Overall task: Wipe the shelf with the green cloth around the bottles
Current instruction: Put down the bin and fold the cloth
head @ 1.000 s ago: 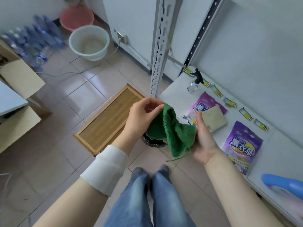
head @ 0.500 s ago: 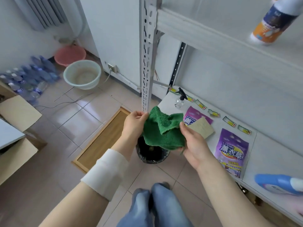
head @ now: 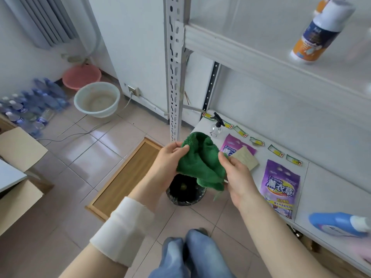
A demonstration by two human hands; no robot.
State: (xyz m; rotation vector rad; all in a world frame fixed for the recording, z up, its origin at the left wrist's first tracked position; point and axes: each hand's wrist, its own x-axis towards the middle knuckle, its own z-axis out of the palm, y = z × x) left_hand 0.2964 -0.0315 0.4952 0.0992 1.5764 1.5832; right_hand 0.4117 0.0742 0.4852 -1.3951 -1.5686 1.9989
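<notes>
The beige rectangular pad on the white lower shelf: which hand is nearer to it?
Right. The right hand, holding the green terry cloth, is close beside the beige rectangular pad; the left hand grips the cloth's opposite side, farther off.

Regathered green cloth [head: 198, 165] into a taller hump; shifted right hand [head: 239, 177] from beneath it to its 3 o'clock edge.

The cloth [head: 200, 163] is showing deep green. Two pouches [head: 281, 183] are showing purple with white lettering. The shelf [head: 331, 187] is looking white, the lying bottle [head: 337, 223] blue, the upper bottle [head: 319, 31] white, navy and orange.
</notes>
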